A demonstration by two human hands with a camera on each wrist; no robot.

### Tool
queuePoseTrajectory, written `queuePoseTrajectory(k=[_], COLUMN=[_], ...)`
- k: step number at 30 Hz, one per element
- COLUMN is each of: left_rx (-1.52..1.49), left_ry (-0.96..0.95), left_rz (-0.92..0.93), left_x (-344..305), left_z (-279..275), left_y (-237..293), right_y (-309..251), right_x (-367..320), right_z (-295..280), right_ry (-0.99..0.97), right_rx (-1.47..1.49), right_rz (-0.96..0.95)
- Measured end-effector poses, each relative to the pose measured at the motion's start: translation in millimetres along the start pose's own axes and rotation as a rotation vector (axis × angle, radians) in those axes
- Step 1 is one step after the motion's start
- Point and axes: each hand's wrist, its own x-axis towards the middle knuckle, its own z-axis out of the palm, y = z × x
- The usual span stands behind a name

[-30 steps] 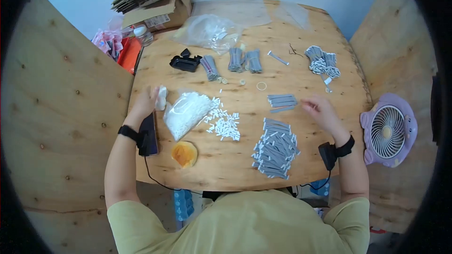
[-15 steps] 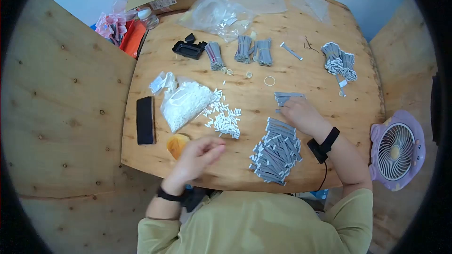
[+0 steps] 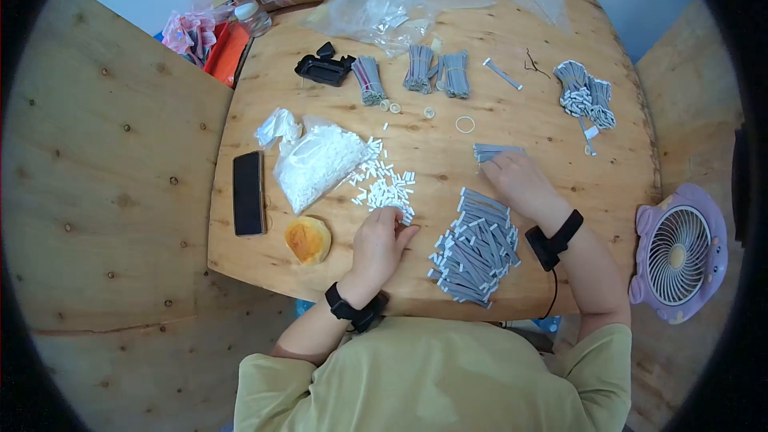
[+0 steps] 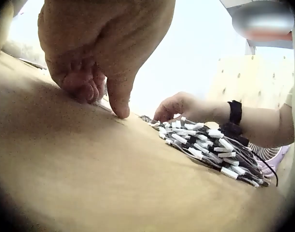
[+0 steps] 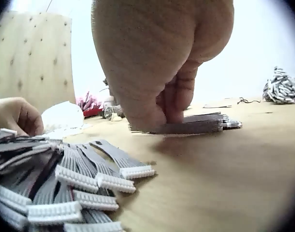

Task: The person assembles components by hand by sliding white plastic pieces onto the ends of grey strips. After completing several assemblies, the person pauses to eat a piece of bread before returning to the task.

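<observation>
In the head view my left hand (image 3: 379,245) is at the near edge of a heap of small white plastic connectors (image 3: 382,184). Its thumb stands apart from the bent fingers, and the fingertips are partly hidden. My right hand (image 3: 518,182) is over a small stack of flat grey ribbon cables (image 3: 500,151). The right wrist view shows thumb and fingers pinching a grey ribbon cable (image 5: 196,126) low over the table. Close in front of that hand lies a large pile of ribbon cables with white connector ends (image 3: 476,248).
A bag of white connectors (image 3: 316,164), a phone (image 3: 248,194) and a bread bun (image 3: 308,240) lie on the left. Tied cable bundles (image 3: 454,74), a rubber band (image 3: 465,125) and a black plastic tray (image 3: 324,70) lie farther back. A purple fan (image 3: 678,256) stands right.
My left hand has come from beside the phone, across the bun, to the white connectors. My right hand has moved left onto the small cable stack. The head view has shifted.
</observation>
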Motion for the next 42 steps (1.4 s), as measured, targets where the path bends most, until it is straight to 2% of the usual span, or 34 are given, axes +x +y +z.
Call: queuePoseTrajectory(k=[2,5,8,13,16,19,20,22,25,28,34,42], left_rx=[0.008,0.020,0.025,0.011,-0.086,-0.426,-0.603,-0.952,-1.151,-0.995,-1.060,-1.077], left_ry=[0.015,0.056,0.060,0.037,-0.030,-0.131,-0.181,-0.273,-0.323,-0.504,-0.709,-0.700], left_rz=[0.000,0.053,0.076,0.095,0.049,-0.214,-0.246,-0.304,-0.174,-0.047,-0.177,-0.200], left_x=[0,0,1,-1,0,-1,-1,3,5,9,21,19], left_z=[1,2,1,-4,-12,-25,-28,-35,-45,-63,-77,-79], left_y=[0,-4,-3,-6,-3,11,14,19,35,53,82,99], right_y=[0,-9,-19,-47,-58,-68,-71,-77,-87,-97,-110,-117], right_x=[-4,-14,-27,-42,-42,-42,-42,-41,-36,-37,-33,-31], right_z=[-9,-29,-38,-40,-45,-50,-50,-56,-68,-81,-105,-117], right_ry=[0.067,0.078,0.111,0.091,0.046,0.053,0.062,0.050,0.047,0.018,0.013,0.048], right_rx=[0.077,0.298,0.563,1.253,1.506,1.670,1.727,1.756,1.768,1.734,1.675,1.700], right_rz=[0.025,0.216,0.327,0.685,0.835,0.883,0.881,0.866,0.840,0.832,0.782,0.727])
